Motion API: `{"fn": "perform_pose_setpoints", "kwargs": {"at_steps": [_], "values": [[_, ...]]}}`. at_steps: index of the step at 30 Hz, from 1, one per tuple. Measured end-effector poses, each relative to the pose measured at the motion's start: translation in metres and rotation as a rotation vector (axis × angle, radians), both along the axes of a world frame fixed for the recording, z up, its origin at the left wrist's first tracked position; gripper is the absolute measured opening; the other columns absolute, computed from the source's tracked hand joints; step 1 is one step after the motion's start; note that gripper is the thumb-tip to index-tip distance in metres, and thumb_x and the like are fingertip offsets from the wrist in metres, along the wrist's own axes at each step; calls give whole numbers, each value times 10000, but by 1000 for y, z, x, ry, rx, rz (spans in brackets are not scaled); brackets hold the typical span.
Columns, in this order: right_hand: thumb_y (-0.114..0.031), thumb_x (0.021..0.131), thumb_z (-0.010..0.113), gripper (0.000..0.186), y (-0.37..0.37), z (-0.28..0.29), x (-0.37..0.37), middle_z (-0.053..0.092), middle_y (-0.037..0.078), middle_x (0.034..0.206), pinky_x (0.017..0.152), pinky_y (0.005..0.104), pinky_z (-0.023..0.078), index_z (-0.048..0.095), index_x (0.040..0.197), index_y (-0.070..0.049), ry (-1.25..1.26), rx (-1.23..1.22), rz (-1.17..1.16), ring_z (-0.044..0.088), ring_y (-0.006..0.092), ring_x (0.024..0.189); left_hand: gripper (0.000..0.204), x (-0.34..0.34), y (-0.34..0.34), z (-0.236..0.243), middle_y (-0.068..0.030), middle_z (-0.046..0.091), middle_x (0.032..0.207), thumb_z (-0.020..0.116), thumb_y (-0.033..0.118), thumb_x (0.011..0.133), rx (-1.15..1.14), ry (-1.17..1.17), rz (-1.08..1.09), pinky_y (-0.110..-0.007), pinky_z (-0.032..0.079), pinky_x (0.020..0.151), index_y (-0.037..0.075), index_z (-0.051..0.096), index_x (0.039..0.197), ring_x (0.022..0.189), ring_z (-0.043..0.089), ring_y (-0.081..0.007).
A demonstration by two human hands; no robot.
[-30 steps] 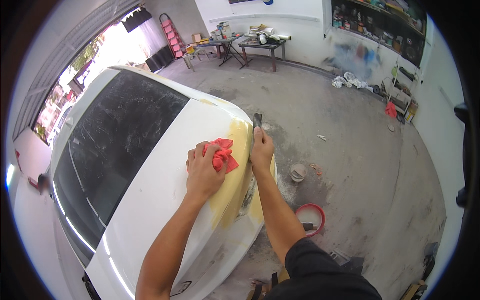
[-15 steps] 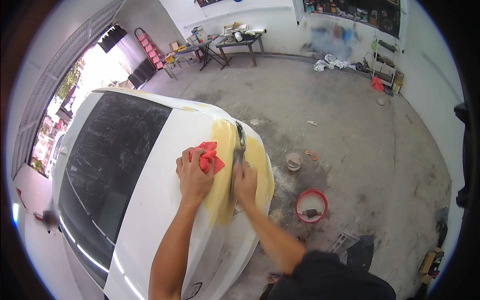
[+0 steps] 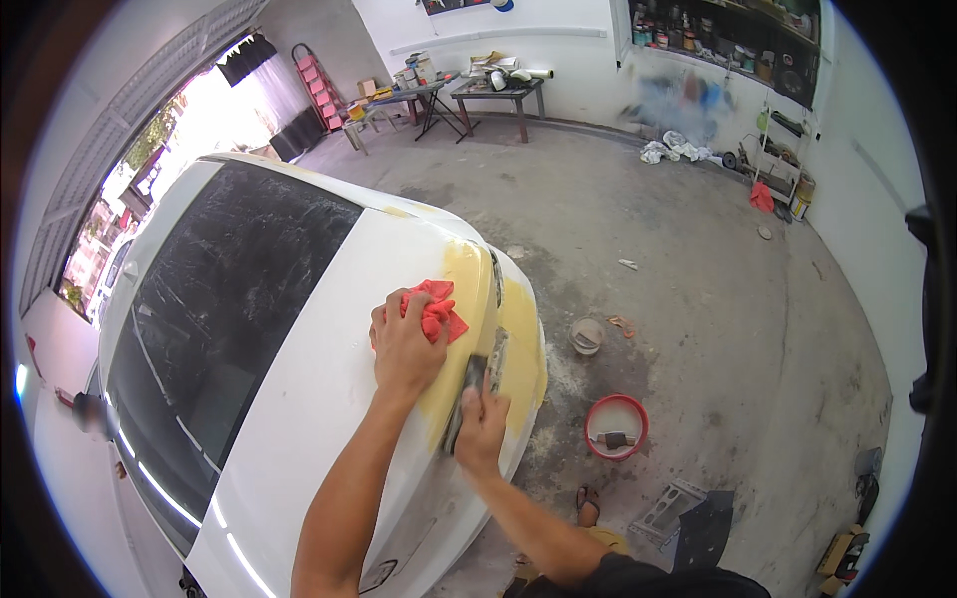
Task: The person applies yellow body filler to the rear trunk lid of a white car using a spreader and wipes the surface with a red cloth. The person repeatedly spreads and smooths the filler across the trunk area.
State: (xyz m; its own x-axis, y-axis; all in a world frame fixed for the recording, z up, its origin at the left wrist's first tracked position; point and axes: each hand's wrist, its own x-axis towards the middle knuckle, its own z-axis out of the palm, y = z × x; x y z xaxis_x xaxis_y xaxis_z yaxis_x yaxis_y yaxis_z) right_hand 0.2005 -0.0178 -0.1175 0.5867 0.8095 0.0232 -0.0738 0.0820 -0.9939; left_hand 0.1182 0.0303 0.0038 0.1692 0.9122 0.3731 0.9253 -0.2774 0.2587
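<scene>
A white car (image 3: 319,339) stands before me, with yellow filler patches (image 3: 462,267) on its rear edge and corner. My left hand (image 3: 411,344) rests on the rear lid, its fingers closed over a crumpled red cloth (image 3: 439,307). Beside it, to the right, my right hand (image 3: 482,427) grips a long dark sanding block (image 3: 476,371). The block lies along the lid's rear edge, against the yellow patch. Its underside is hidden from view.
On the floor to the right are a red-rimmed bucket (image 3: 590,427) with water and a block in it, and a round pale container (image 3: 587,331). A grey frame (image 3: 663,506) and dark sheet (image 3: 706,528) lie nearer. Cluttered tables (image 3: 498,95) line the far wall. Another person (image 3: 90,414) is beyond the car.
My right hand has drawn the sanding block nearer to me along the lid's edge. My left hand stays on the red cloth. The whole view has shifted slightly.
</scene>
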Motion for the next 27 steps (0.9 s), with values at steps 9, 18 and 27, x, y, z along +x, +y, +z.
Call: {"fn": "perform_pose_setpoints", "kwargs": {"at_steps": [9,18,27], "values": [[-218,1104,542,429,15,4,21,660,148,783,683,370,494,643,1355,115,-250,206,-91,564,188,715,434,-1,-1,-3,-99,539,1421,774,298,900,0,3,7,-576,420,1102,154,643,1288,1301,488,-391],[-259,1113,534,376,37,-4,29,537,71,670,626,402,447,660,1018,82,26,159,23,488,166,657,454,-2,-2,-6,-107,540,1416,796,271,880,19,27,12,-546,427,1112,176,641,1296,1315,476,-392],[-317,1106,546,441,84,-25,47,575,138,600,629,427,472,706,970,72,-6,81,71,492,272,560,454,1,-1,-4,-95,542,1418,804,262,867,0,16,13,-548,420,1118,176,650,1285,1312,476,-388]]}}
